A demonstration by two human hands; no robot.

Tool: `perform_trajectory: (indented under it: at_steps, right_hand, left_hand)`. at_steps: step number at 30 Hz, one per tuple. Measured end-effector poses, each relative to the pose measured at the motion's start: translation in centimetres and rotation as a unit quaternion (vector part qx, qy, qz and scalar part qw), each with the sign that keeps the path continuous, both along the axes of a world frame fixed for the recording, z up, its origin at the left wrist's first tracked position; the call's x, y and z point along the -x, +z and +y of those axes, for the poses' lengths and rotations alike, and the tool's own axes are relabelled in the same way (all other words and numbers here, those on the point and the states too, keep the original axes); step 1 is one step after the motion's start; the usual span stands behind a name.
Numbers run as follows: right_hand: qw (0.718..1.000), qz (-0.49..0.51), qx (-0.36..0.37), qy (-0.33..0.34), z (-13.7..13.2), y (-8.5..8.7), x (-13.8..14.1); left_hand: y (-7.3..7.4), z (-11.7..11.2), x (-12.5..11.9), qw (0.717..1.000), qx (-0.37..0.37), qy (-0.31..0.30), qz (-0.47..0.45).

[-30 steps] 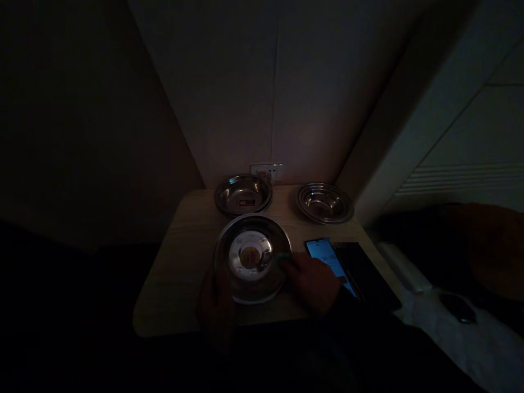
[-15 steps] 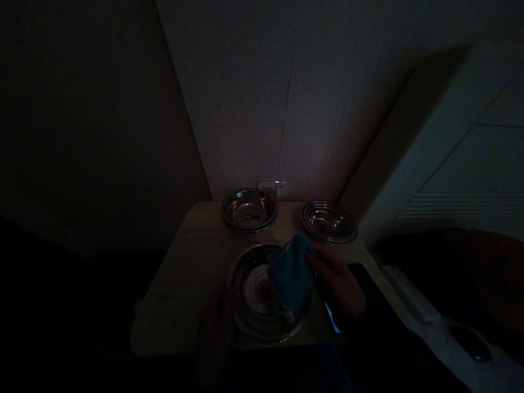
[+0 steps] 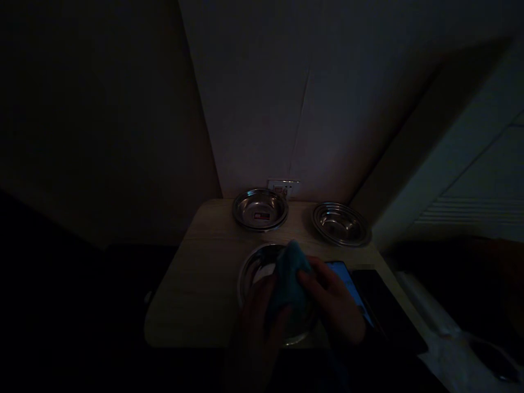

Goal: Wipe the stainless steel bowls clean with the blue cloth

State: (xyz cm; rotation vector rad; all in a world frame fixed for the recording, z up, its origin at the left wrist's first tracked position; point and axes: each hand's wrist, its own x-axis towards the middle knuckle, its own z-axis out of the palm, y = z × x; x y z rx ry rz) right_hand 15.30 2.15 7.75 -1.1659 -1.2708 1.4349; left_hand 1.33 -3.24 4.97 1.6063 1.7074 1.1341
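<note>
- The cloth (image 3: 290, 278), blue-green and bunched, is held up above the front metal bowl (image 3: 252, 267), by which it is partly backed in this view.
- By the right hand (image 3: 332, 300), the cloth is gripped along its right side; the thumb and forefinger are closed on it, the other fingers being bent behind.
- The left hand (image 3: 260, 316) is placed at the cloth's lower left, with thumb and fingers parted; whether the cloth is pinched there cannot be told in the dimness.
- The front bowl's near side is largely covered by the hands and the cloth.
- A lit phone (image 3: 347, 284) is seen just beside the right hand, with a dark flat object (image 3: 388, 311) next to it.
- Behind, on the table (image 3: 188, 289), a labelled bowl stack (image 3: 261, 206) is set at left and nested bowls (image 3: 340, 225) at right.
</note>
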Motion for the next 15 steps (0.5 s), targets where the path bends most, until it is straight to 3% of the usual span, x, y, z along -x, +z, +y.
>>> perform_trajectory:
  at_steps: [3,7,9,11,13,15]
  right_hand:
    - [0.997,-0.056,-0.049,0.031,-0.8,-0.3,0.0]
    - [0.986,-0.132,-0.093,0.032,-0.3,-0.2,-0.8]
    - [0.968,-0.181,-0.174,-0.018,0.3,0.1,-1.3]
    - [0.917,-0.256,-0.301,-0.052,0.8,0.2,-1.5]
    - [0.848,-0.36,-0.388,-0.014,1.3,-0.1,-0.9]
    - [0.794,-0.468,-0.381,0.07,1.5,-0.9,0.5]
  left_hand:
    - [-0.2,0.0,-0.3,0.998,0.043,0.005,-0.043]
    - [0.1,0.5,1.0,0.998,0.055,-0.002,-0.032]
    - [0.3,1.1,2.2,0.995,0.05,0.083,-0.024]
    - [0.1,2.0,3.3,0.978,0.048,0.199,-0.036]
    - [-0.4,2.9,4.1,0.972,0.09,0.207,-0.062]
    - [-1.2,3.6,4.4,0.968,0.136,0.188,-0.096]
